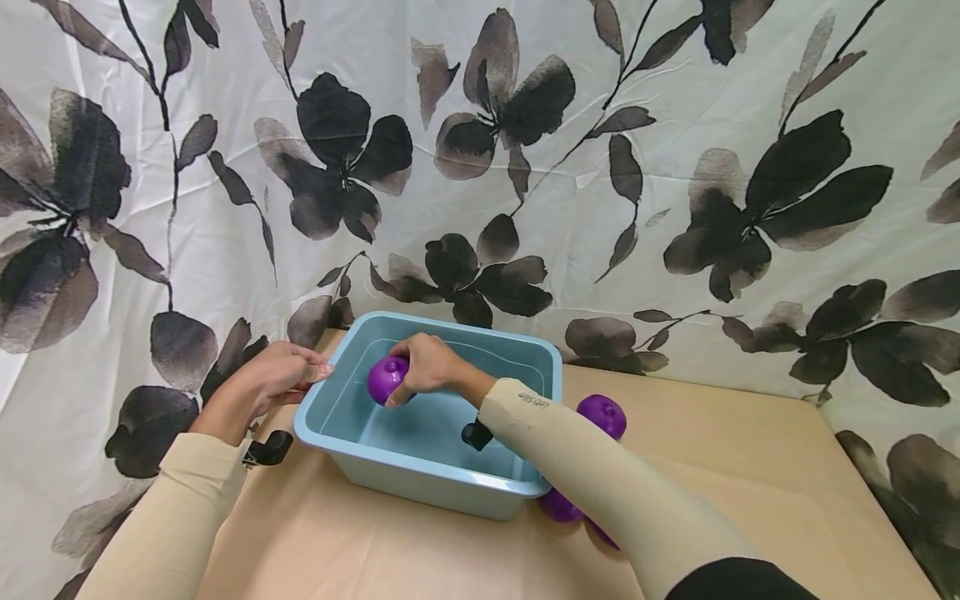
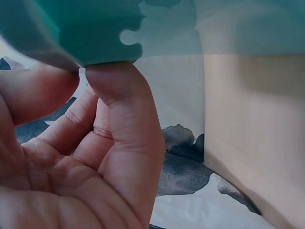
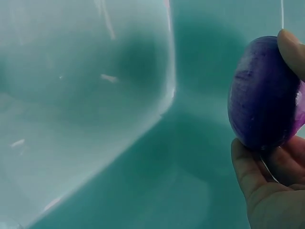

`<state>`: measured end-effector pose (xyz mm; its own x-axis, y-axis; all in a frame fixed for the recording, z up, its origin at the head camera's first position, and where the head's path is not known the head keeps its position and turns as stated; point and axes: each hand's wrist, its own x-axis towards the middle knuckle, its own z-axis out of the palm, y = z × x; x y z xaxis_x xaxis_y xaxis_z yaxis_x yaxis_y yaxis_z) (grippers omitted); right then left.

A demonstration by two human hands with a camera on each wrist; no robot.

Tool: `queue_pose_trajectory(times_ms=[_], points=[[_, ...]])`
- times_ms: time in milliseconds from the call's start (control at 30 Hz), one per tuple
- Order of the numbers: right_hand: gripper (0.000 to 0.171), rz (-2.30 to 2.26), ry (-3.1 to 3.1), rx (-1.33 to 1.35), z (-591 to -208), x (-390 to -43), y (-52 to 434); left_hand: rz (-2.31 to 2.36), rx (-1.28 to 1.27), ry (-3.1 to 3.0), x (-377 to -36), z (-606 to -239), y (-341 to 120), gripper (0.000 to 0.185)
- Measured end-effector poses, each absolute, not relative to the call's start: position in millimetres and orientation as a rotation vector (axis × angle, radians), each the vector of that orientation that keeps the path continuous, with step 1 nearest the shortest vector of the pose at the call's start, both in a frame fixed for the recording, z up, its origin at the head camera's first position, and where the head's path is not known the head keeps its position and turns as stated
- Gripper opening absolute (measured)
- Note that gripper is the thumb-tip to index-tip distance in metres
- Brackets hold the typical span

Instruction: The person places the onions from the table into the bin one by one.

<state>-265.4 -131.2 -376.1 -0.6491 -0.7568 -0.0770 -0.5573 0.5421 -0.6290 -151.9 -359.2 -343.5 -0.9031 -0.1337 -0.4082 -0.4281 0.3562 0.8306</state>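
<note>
Smooth purple onion (image 3: 264,93), round and glossy, sits gripped in the right hand (image 1: 427,367) inside the pale blue plastic tub (image 1: 360,446). Left hand (image 1: 273,379) pinches the tub's rim. 3 more onions (image 1: 602,414) lie on tan paper beside it.

Close view inside a pale teal plastic tub (image 3: 95,119), its smooth walls meeting at a rounded corner with faint glare streaks. At the right edge, the right hand (image 3: 274,191) grips a glossy purple onion-shaped ball (image 3: 259,95), one fingertip pressed on its top and other fingers curled beneath it, held above the tub's floor.
</note>
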Motion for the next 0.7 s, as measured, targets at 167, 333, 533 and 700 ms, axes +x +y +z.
queue_pose_trajectory(times_ms=[167,333,533,700], points=[[0.083,-0.804,2.455,-1.065,-376.6,-264.0,-133.8,1.559,-0.504,2.355,-152.6,-343.9,-358.8,0.049],[0.083,-0.777,2.48,-1.055,-379.6,-263.5,-137.4,1.562,-0.498,2.354,-151.4,-343.4,-358.9,0.05],[0.085,-0.742,2.487,-1.036,-384.7,-263.1,-140.7,1.556,-0.489,2.356,-149.5,-342.3,-360.1,0.05],[0.084,-0.715,2.484,-1.046,-385.6,-263.0,-141.8,1.561,-0.486,2.353,-149.5,-341.5,-360.5,0.051]])
